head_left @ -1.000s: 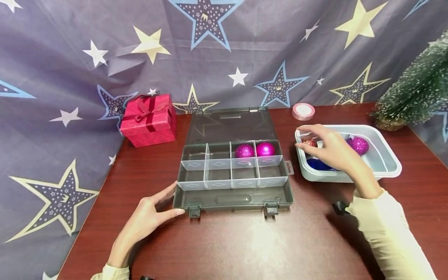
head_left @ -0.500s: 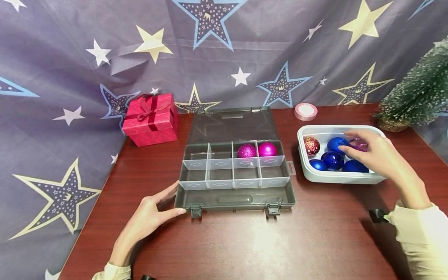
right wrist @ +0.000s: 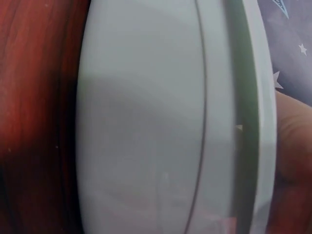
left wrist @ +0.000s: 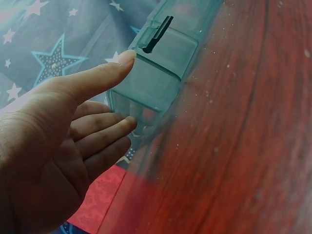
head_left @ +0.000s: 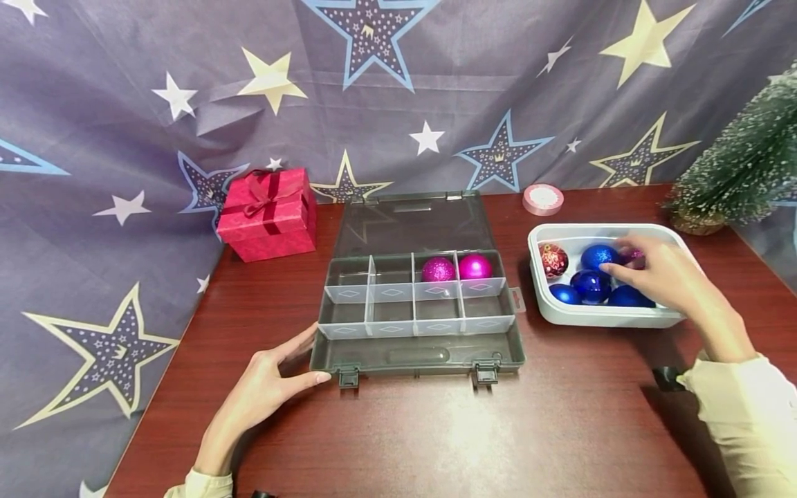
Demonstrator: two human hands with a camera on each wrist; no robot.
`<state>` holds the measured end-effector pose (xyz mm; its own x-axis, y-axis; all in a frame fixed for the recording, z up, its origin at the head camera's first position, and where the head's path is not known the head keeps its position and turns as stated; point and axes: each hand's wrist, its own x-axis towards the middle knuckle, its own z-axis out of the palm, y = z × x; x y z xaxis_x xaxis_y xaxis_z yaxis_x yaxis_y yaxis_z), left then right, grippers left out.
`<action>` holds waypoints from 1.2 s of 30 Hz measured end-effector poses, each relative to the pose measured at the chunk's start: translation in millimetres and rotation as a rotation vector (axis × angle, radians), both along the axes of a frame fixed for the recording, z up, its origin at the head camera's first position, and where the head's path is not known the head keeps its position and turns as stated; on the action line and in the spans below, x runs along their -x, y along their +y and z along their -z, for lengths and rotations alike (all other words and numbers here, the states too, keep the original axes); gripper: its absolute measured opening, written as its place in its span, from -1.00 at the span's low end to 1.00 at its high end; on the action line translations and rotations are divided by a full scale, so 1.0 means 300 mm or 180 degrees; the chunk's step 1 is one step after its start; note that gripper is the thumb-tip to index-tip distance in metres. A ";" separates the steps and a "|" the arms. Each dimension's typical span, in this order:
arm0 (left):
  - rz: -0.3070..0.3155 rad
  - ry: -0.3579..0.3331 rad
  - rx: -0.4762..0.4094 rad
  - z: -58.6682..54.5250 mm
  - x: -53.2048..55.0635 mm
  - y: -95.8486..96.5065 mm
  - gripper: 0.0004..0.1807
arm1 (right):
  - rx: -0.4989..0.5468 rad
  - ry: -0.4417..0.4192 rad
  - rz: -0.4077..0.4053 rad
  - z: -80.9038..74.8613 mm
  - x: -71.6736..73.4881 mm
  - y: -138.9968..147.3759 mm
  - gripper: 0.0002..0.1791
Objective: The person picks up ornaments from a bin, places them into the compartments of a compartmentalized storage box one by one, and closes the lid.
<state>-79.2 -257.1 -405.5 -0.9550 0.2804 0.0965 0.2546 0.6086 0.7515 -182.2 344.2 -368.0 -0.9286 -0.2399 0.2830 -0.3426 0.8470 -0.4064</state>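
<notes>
My left hand (head_left: 252, 394) rests against the left front corner of a smoky clear compartment box (head_left: 417, 356). In the left wrist view, its thumb touches the box edge and the other fingers extend straight along the side. Two magenta baubles, one glittery (head_left: 438, 270) and one shiny (head_left: 475, 266), sit in the back row's right compartments. My right hand (head_left: 669, 277) reaches into a white plastic tub (head_left: 598, 316). Its thumb overlaps a glittery blue bauble (head_left: 598, 256); I cannot tell whether the fingers grip it. A magenta bauble (head_left: 634, 260) shows partly beneath the hand.
The tub also holds a red glitter bauble (head_left: 553, 260) and several blue baubles (head_left: 590, 286). Behind it lies a pink ribbon roll (head_left: 543, 199). A red gift box (head_left: 268, 214) stands back left, a small frosted tree (head_left: 735, 166) back right. The box's lid (head_left: 414, 225) lies open backward.
My right hand has moved rightward within the tub, from over the red bauble to beside the glittery blue one, uncovering several baubles. My left hand stays at the box corner.
</notes>
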 end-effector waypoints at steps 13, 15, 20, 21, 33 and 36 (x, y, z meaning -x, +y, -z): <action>0.0001 0.0055 0.0021 0.005 0.000 0.002 -0.11 | -0.0221 -0.0247 0.0081 0.001 0.023 -0.007 -0.55; -0.0003 0.0054 0.0034 0.007 0.003 0.001 -0.11 | -0.0239 -0.0307 0.0093 -0.002 0.028 -0.010 -0.54; -0.0024 0.0033 0.0082 0.005 0.005 0.000 -0.10 | -0.0268 -0.0483 0.0136 -0.013 0.040 -0.017 -0.50; -0.0020 0.0023 0.0089 0.004 0.005 0.000 -0.10 | -0.0279 -0.0519 0.0146 -0.014 0.040 -0.019 -0.49; 0.0000 0.0055 0.0065 0.004 0.002 -0.001 -0.09 | -0.0437 -0.0738 0.0253 -0.012 0.072 -0.030 -0.37; 0.0011 0.0053 0.0035 0.005 0.003 -0.001 -0.10 | -0.0408 -0.0818 0.0252 -0.016 0.077 -0.031 -0.36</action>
<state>-80.0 -257.3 -406.9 -0.9523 0.2848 0.1094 0.2692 0.6159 0.7404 -205.1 334.9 -363.1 -0.9832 -0.1826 0.0081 -0.1733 0.9170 -0.3592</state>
